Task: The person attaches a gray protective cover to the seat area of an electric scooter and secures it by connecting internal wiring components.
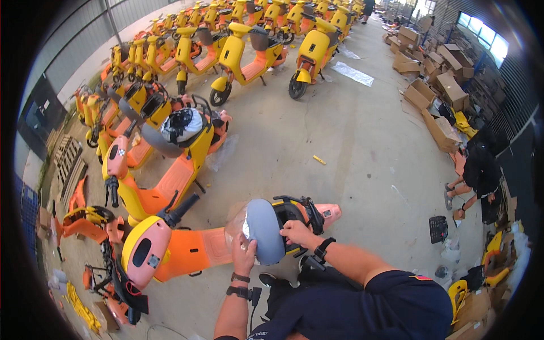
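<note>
As I watch remotely, the grey seat [266,232], long axis crossing the scooter [212,247], lies tailward of the left hand [243,256], which grasps its edge; the right hand [297,234], curled tailward, looks equally near, what it pinches I cannot tell

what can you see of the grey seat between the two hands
The grey seat is rounded and looks padded, apparently tipped up on the nearest scooter, beside a dark open compartment. Clear film shows at its left. The left hand touches its near left edge; the right hand is at its right edge, contact unclear.
</note>
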A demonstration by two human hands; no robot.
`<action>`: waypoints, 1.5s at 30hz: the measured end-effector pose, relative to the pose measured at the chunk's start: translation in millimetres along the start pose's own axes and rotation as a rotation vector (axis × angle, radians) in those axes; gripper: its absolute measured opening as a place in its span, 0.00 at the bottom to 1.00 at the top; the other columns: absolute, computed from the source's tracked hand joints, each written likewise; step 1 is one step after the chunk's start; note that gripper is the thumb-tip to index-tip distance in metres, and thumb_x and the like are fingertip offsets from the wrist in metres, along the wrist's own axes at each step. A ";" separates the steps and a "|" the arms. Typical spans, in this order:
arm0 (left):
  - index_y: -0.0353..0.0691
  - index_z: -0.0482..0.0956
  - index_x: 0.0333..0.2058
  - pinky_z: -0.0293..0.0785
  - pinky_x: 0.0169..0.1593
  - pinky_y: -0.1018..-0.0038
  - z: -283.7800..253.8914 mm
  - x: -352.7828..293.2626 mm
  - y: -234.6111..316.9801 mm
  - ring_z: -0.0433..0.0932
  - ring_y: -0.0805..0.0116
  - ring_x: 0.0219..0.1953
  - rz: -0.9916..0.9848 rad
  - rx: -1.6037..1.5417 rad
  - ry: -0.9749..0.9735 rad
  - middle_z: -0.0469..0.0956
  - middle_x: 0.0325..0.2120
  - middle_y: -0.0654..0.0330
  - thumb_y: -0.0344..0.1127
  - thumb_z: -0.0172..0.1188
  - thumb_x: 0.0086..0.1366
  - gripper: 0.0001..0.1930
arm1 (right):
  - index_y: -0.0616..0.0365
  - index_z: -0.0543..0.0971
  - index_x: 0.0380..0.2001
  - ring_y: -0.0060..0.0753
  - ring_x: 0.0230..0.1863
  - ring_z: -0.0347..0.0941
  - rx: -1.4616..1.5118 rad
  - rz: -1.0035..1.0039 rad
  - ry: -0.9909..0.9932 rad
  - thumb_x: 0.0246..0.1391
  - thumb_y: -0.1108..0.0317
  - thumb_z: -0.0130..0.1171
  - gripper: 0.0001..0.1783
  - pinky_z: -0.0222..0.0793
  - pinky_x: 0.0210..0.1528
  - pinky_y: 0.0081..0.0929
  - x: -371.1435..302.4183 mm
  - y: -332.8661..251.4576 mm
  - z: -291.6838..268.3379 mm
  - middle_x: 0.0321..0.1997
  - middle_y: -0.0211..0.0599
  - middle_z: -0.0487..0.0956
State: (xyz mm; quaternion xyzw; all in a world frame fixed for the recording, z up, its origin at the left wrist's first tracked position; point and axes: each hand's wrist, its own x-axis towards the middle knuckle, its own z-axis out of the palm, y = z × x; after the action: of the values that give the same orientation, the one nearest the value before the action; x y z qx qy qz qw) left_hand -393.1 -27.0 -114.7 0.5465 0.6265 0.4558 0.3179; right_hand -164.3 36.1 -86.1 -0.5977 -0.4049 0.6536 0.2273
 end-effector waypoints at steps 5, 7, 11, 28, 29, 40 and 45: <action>0.30 0.66 0.58 0.68 0.55 0.68 -11.9 5.5 -23.4 0.72 0.62 0.51 -0.237 -0.152 -0.098 0.74 0.49 0.49 0.42 0.64 0.61 0.31 | 0.55 0.74 0.31 0.24 0.28 0.70 0.251 -0.015 0.021 0.57 0.68 0.58 0.05 0.70 0.27 0.23 6.8 9.7 18.3 0.28 0.29 0.73; 0.31 0.65 0.58 0.69 0.54 0.70 -18.9 4.2 -22.7 0.72 0.65 0.51 -0.421 -0.164 -0.156 0.73 0.49 0.51 0.42 0.62 0.63 0.30 | 0.53 0.73 0.32 0.27 0.32 0.71 0.365 0.043 -0.002 0.57 0.67 0.57 0.04 0.71 0.34 0.29 8.0 7.4 25.0 0.30 0.29 0.73; 0.33 0.61 0.61 0.71 0.50 0.72 -34.6 11.2 -27.7 0.74 0.67 0.47 -0.335 -0.317 -0.242 0.74 0.47 0.54 0.42 0.62 0.64 0.32 | 0.54 0.73 0.30 0.25 0.27 0.68 0.449 0.078 -0.036 0.57 0.67 0.57 0.05 0.66 0.28 0.30 9.7 -2.8 44.2 0.26 0.28 0.71; 0.36 0.57 0.64 0.70 0.55 0.66 -70.8 21.1 -25.9 0.70 0.60 0.54 -0.299 -0.426 -0.386 0.70 0.54 0.52 0.36 0.59 0.66 0.32 | 0.64 0.72 0.23 0.38 0.24 0.72 -0.328 -0.428 0.111 0.39 0.63 0.67 0.17 0.65 0.28 0.39 -4.1 -35.8 91.0 0.20 0.47 0.73; 0.35 0.54 0.65 0.69 0.56 0.66 -73.9 19.8 -18.8 0.70 0.59 0.55 -0.320 -0.400 -0.377 0.69 0.55 0.50 0.35 0.59 0.66 0.34 | 0.63 0.73 0.23 0.44 0.26 0.74 -0.365 -0.458 0.146 0.39 0.63 0.67 0.16 0.65 0.29 0.40 -6.9 -37.8 91.3 0.22 0.48 0.74; 0.37 0.48 0.68 0.67 0.59 0.63 -81.1 25.8 -37.4 0.64 0.54 0.62 -0.341 -0.367 -0.491 0.59 0.62 0.47 0.32 0.58 0.66 0.37 | 0.62 0.72 0.25 0.33 0.27 0.68 -0.082 -0.292 0.202 0.42 0.69 0.65 0.12 0.63 0.30 0.34 -22.0 -40.4 94.1 0.23 0.39 0.72; 0.36 0.50 0.67 0.64 0.61 0.63 -89.3 23.9 -46.8 0.64 0.56 0.60 -0.313 -0.377 -0.488 0.61 0.62 0.49 0.34 0.58 0.66 0.36 | 0.70 0.77 0.32 0.31 0.32 0.74 0.193 -0.239 0.217 0.42 0.73 0.62 0.12 0.68 0.32 0.32 -15.9 -39.3 111.3 0.28 0.42 0.79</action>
State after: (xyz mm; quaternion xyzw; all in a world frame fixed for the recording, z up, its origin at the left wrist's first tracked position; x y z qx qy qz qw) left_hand -496.4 -23.0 -121.2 0.4683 0.5131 0.3650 0.6199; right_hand -276.2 17.4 -49.8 -0.5876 -0.3815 0.5894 0.4022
